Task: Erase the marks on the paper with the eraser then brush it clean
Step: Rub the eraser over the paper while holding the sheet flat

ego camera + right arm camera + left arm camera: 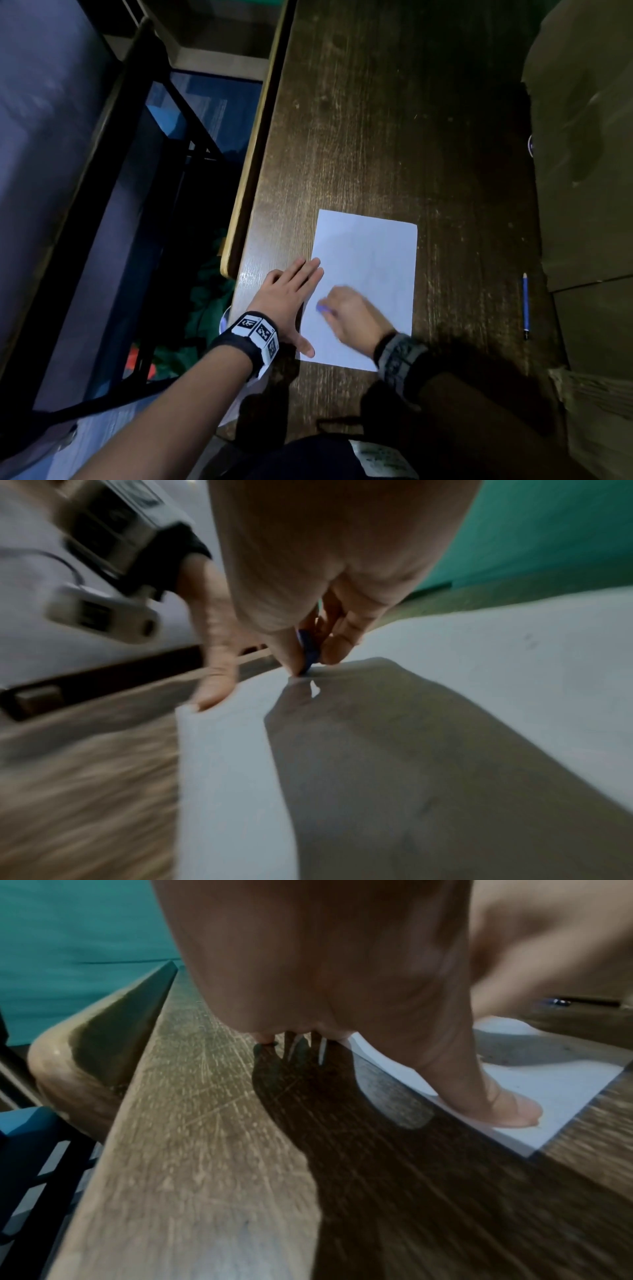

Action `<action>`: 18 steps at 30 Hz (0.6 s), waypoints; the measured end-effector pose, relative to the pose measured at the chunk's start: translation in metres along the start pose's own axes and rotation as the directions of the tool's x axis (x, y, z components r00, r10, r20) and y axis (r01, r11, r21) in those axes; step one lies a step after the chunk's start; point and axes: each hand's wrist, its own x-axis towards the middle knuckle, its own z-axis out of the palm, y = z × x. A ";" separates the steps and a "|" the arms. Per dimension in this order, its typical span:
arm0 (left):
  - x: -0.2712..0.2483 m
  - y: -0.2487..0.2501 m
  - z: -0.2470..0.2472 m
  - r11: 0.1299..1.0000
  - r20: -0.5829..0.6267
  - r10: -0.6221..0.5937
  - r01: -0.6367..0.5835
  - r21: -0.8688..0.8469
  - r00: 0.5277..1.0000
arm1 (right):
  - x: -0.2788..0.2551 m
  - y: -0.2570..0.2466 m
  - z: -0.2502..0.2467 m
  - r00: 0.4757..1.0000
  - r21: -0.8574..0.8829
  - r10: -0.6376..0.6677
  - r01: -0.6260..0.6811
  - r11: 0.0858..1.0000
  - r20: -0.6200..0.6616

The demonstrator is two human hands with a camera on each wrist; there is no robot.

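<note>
A white sheet of paper (370, 267) lies on the dark wooden table (376, 120). My left hand (291, 294) lies flat with straight fingers along the paper's left edge, its thumb (507, 1110) pressing the sheet (565, 1085) near the corner. My right hand (349, 311) pinches a small blue eraser (322, 309) and holds it against the paper's lower left part. In the right wrist view the eraser (308, 653) sits between thumb and fingers, its tip on the sheet (479, 656). Faint pencil marks (531, 641) show on the paper; the picture is blurred.
A blue pencil (525, 305) lies on the table to the right of the paper. An olive cloth or bag (582, 154) covers the table's right side. The table's left edge (246, 178) drops off beside my left hand, with a dark chair frame (113, 212) beyond.
</note>
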 end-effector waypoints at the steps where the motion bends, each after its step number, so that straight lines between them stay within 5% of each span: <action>1: 0.000 0.000 0.000 1.000 0.005 -0.002 0.002 0.010 1.000 | 0.012 0.007 -0.006 0.993 -0.009 0.081 -0.082 0.997 -0.087; 4: 0.000 0.001 -0.001 1.000 0.011 -0.007 0.007 0.016 1.000 | 0.023 0.006 -0.004 0.941 0.045 0.208 -0.203 0.978 -0.268; 9: -0.001 0.005 -0.004 0.998 0.011 -0.032 0.031 0.050 0.999 | -0.026 -0.021 0.018 0.996 0.033 -0.072 0.071 0.997 0.047; 11: 0.000 0.004 -0.006 0.998 0.019 -0.035 0.034 0.059 0.999 | -0.007 -0.010 0.002 0.999 -0.017 -0.039 0.039 0.999 0.012; 15: 0.001 0.005 -0.005 0.998 0.022 -0.029 0.028 0.051 0.999 | 0.025 0.005 -0.008 0.949 -0.002 0.188 -0.195 0.981 -0.253; 18: -0.001 0.006 -0.002 0.997 0.029 -0.047 0.045 0.064 0.998 | -0.017 -0.021 0.020 0.994 0.052 0.042 -0.037 0.998 -0.098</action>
